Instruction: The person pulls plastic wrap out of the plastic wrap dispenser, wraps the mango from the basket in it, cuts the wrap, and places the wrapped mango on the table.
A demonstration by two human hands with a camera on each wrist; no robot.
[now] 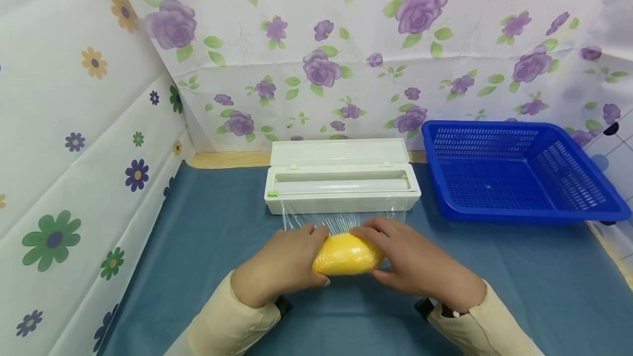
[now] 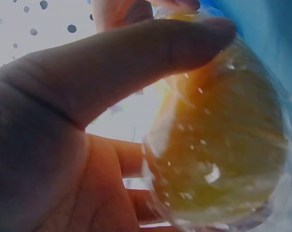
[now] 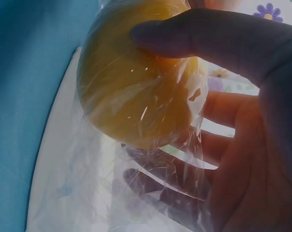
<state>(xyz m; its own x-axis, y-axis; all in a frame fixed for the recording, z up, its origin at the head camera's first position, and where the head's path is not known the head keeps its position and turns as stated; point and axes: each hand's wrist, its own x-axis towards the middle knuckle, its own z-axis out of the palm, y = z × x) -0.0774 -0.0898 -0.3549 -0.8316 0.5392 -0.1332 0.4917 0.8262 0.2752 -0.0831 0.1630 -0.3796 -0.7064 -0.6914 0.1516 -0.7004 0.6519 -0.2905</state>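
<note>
Between both hands is a smooth yellow oblong thing (image 1: 348,254), rounded like a fruit, wrapped in shiny cling film (image 3: 151,169). My left hand (image 1: 287,260) grips its left end, the thumb (image 2: 184,46) lying across it in the left wrist view. At the other end my right hand (image 1: 410,257) holds it between thumb (image 3: 170,38) and fingers. Film stretches from the yellow thing back to a white cling film dispenser (image 1: 341,205), whose lid (image 1: 338,153) stands raised at the back. A film roll (image 1: 341,186) lies inside the dispenser.
A blue plastic basket (image 1: 524,216) stands at the back right. A blue-grey cloth (image 1: 198,268) covers the table. Flowered sheets hang as a back wall (image 1: 296,32) and a left wall (image 1: 59,142). A pale wooden edge (image 1: 229,159) shows behind the cloth.
</note>
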